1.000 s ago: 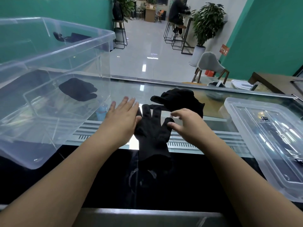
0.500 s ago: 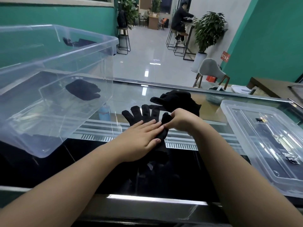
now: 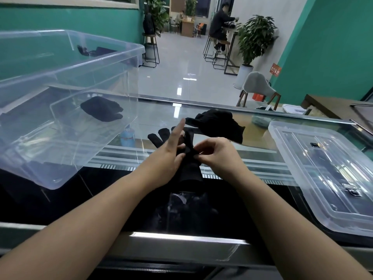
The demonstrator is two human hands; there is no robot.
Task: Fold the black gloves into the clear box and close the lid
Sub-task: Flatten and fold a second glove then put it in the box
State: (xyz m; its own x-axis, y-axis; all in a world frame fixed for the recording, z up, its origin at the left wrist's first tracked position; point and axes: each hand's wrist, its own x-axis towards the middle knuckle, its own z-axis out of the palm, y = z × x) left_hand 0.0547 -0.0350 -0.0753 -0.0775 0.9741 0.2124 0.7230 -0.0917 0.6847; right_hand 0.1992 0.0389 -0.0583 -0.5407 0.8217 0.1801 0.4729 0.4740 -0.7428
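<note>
Fingers of the right hand (image 3: pixel 217 156) are pinching the black knitted glove (image 3: pixel 186 158) lying on the glass counter (image 3: pixel 222 158), while the left hand (image 3: pixel 169 152), fingers straight, is touching its left edge.

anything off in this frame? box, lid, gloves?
One oddity: the clear box is tipped, its opening facing the person, a folded glove inside. The lid lies flat at right; loose gloves are bunched on the glass.

far beyond the right hand (image 3: pixel 217 156), an orange wall sign (image 3: pixel 275 70) carries lettering too blurred to read.
</note>
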